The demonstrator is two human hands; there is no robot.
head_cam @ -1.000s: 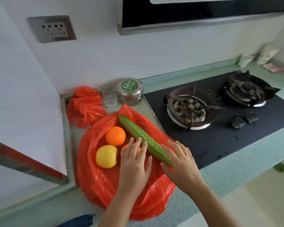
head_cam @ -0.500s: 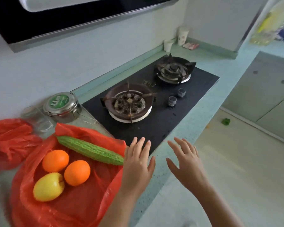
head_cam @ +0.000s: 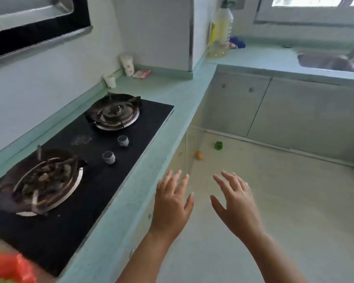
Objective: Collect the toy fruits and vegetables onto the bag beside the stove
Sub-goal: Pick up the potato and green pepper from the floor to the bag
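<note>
Only a corner of the red plastic bag (head_cam: 7, 267) shows at the bottom left, beside the black stove (head_cam: 94, 160); a sliver of green shows at its lower edge. On the floor lie a small orange toy (head_cam: 199, 155) by the cabinet base and a green toy (head_cam: 218, 145) further out. My left hand (head_cam: 172, 203) hovers past the counter's front edge, fingers spread, holding nothing. My right hand (head_cam: 236, 203) is beside it over the floor, also spread and holding nothing.
The stove has two burners and two knobs (head_cam: 116, 149). Two cups (head_cam: 127, 64) and a packet stand in the far counter corner. A large oil bottle (head_cam: 221, 29) and a sink (head_cam: 327, 62) sit on the right counter. Grey cabinets (head_cam: 294, 111) line the floor.
The view has swung right, away from the bag toward the floor and sink. Both hands came off the cucumber and the bag and now hover, open, past the counter edge.
</note>
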